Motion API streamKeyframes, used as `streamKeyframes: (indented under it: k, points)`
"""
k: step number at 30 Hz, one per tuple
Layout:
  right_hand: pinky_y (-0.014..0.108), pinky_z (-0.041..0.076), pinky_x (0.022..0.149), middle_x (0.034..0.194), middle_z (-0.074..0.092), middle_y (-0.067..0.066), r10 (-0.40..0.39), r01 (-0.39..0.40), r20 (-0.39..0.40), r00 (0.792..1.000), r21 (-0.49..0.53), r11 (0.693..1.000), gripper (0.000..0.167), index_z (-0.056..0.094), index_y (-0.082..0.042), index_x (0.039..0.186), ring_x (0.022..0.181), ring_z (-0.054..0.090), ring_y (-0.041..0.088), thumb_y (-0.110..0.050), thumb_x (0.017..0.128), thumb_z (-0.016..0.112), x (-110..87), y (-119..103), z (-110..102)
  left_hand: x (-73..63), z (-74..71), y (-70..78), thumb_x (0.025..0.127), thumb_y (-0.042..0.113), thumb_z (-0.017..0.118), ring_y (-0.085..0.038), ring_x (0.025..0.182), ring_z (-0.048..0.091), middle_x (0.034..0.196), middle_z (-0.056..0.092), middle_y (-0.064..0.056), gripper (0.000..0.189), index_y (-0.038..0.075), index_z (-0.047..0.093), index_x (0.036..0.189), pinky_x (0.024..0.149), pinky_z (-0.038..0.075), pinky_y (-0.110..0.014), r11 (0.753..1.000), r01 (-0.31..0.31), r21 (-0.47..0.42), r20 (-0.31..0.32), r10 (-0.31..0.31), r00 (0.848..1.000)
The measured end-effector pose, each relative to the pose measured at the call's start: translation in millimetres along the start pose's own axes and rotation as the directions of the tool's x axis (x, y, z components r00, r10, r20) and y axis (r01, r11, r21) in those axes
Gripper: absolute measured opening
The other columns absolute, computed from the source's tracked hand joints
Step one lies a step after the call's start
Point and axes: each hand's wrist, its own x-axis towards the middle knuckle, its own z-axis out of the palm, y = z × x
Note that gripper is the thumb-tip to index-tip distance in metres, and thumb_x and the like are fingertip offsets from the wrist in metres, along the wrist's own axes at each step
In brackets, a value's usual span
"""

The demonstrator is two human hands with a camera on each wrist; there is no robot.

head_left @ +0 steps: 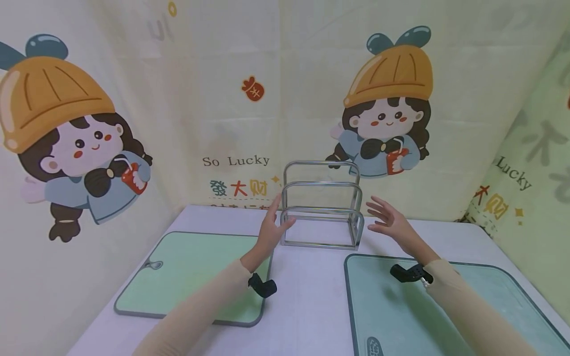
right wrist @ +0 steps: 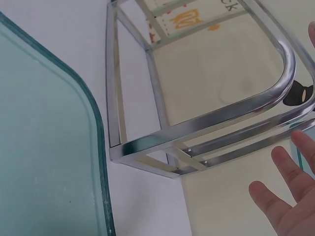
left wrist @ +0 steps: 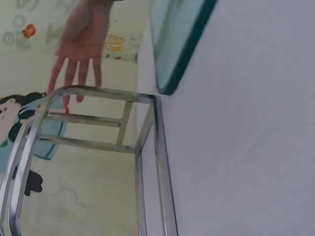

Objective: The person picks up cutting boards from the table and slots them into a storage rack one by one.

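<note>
A shiny metal rack [head_left: 320, 211] with several upright hoops stands at the back of the white table. My left hand [head_left: 270, 232] is held at its left side, fingers extended; whether it touches the frame I cannot tell. Off the right side of the rack, my right hand [head_left: 388, 221] hovers with fingers spread and nothing in it. The right wrist view shows those spread fingers [right wrist: 288, 172] beside the hoops. A light green cutting board [head_left: 196, 277] lies flat at left, partly under my left forearm. A larger teal cutting board [head_left: 378, 306] lies at right beneath my right forearm.
White table surface [head_left: 307, 296] shows between the two boards. Behind the rack hangs a cream cloth [head_left: 311, 123] printed with cartoon figures and lettering. It continues along the left and right sides of the table.
</note>
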Motion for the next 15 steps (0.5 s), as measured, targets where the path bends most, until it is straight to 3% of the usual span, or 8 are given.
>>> streamKeyframes:
  k: [4, 8, 15]
  points:
    - [0.058, 0.027, 0.109, 0.154, 0.025, 0.017, -0.031, 0.031, 0.007, 1.0, -0.049, 0.998, 0.084, 0.014, -0.015, 0.151, 0.14, 0.025, 0.041, -0.023, 0.087, 0.067, -7.0, 0, -1, -8.3, 7.2, -0.6, 0.088, 0.022, 0.065, -0.032, 0.145, 0.019, 0.158, 0.018, -0.011, 0.073, 0.013, 0.026, 0.149, 0.114, 0.022, -0.056, 0.988, -0.066, 0.14, -0.015, 0.068, 0.998]
    - [0.059, 0.028, 0.108, 0.153, 0.026, 0.019, -0.055, 0.057, 0.023, 0.998, -0.126, 0.99, 0.085, 0.015, -0.014, 0.151, 0.139, 0.026, 0.042, -0.024, 0.086, 0.068, -15.1, 0, -4, -16.5, 12.5, -0.1, 0.087, 0.022, 0.065, -0.036, 0.144, 0.019, 0.157, 0.017, -0.016, 0.072, 0.01, 0.028, 0.148, 0.111, 0.024, -0.061, 0.97, -0.138, 0.201, 0.003, 0.14, 0.99]
    - [0.059, 0.032, 0.104, 0.151, 0.03, 0.02, -0.072, 0.078, 0.031, 0.997, -0.245, 0.966, 0.086, 0.016, -0.016, 0.151, 0.136, 0.031, 0.043, -0.026, 0.084, 0.07, -29.8, 5, -15, -29.1, 24.0, 2.3, 0.086, 0.02, 0.068, -0.03, 0.145, 0.019, 0.158, 0.017, -0.01, 0.075, 0.012, 0.027, 0.148, 0.111, 0.028, -0.058, 0.927, -0.243, 0.284, 0.104, 0.222, 0.969]
